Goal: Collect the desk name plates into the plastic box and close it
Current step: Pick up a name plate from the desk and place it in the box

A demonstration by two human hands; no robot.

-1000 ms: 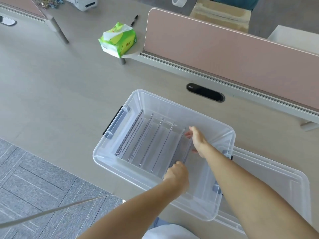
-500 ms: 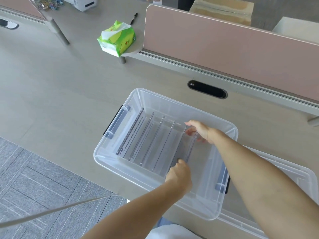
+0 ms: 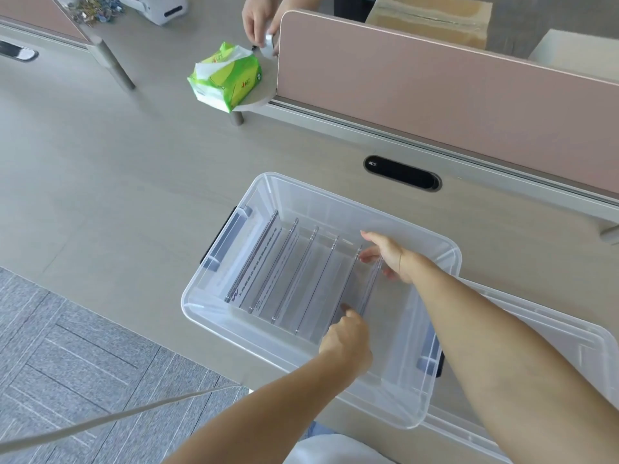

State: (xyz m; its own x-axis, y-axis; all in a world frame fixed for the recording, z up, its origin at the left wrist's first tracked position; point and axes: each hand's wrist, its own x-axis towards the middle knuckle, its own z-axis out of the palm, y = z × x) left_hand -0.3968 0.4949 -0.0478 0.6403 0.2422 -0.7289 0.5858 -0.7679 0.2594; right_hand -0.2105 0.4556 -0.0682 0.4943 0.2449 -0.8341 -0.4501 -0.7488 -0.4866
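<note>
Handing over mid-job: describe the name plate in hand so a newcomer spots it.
Find the clear plastic box on the desk; a row of clear plates stands inside. It is the rightmost plate, the only one held: left hand at its near end, right hand at its far end.

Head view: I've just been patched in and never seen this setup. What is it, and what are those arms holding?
There is no machine: one camera worn on a person's head looks down at their own bare arms. A clear plastic box stands open on the desk, its lid lying at its right. Inside, see-through name plates stand on edge in a row. The left hand grips the near end of the rightmost name plate; the right hand pinches its far end. Further back are a green tissue pack and a pink divider; another person's hands show at the top.
</note>
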